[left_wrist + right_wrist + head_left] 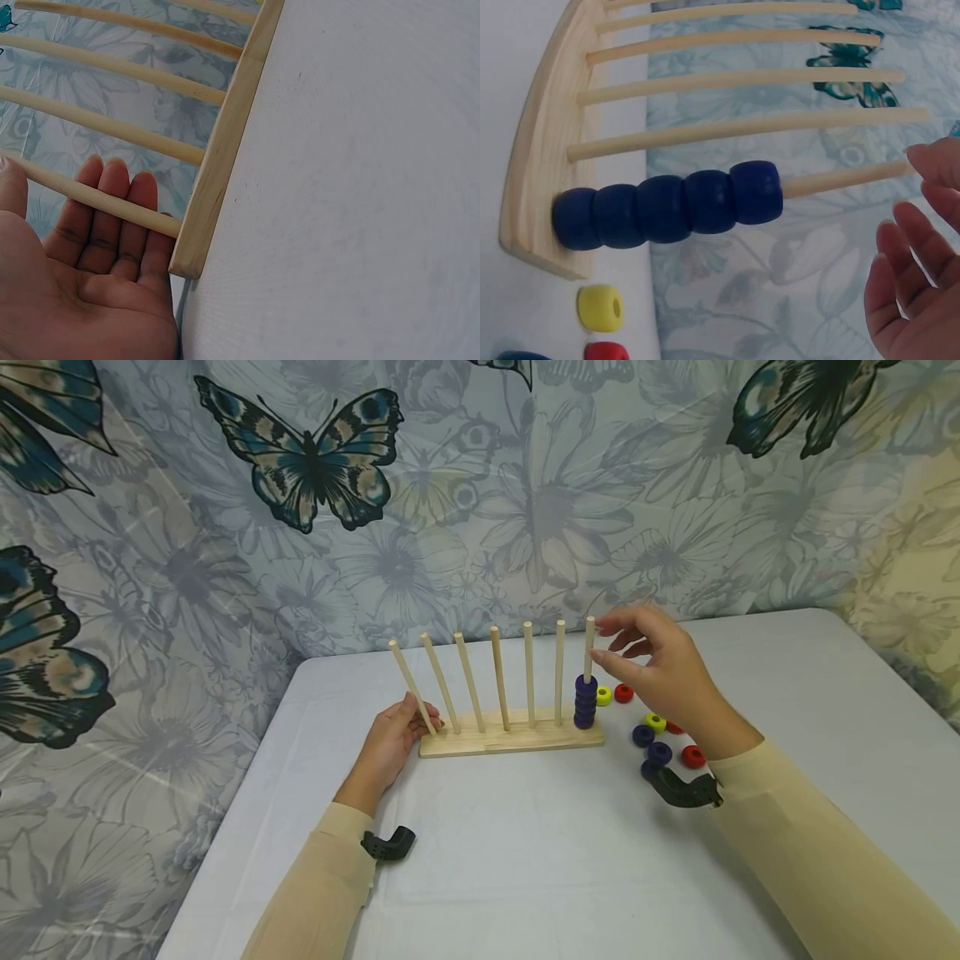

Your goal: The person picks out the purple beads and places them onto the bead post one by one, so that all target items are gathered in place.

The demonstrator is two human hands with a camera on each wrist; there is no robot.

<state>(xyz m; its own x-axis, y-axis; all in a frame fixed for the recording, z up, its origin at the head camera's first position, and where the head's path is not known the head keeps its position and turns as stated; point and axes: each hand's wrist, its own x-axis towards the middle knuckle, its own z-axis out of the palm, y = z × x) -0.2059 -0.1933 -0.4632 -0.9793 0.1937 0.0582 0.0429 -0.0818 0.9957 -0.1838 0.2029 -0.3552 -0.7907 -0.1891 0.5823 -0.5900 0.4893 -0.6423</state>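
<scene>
A wooden stand (517, 740) with a row of upright pegs sits on the table. At its left end my left hand (390, 735) holds the outermost peg (112, 204), thumb on one side and loosely extended fingers behind it. Several dark blue beads (664, 210) are stacked on the rightmost peg (589, 647), up from the base. Beside that peg's bare upper part is my right hand (667, 668), its thumb and index fingertips right at the peg and its other fingers spread, with no bead between them.
Right of the stand lie loose beads: yellow ones (656, 722), red ones (693, 757) and dark blue ones (643, 736), partly under the right wrist. A white cloth (510, 860) covers the table. Behind it hangs a curtain (525, 510) with butterflies and flowers.
</scene>
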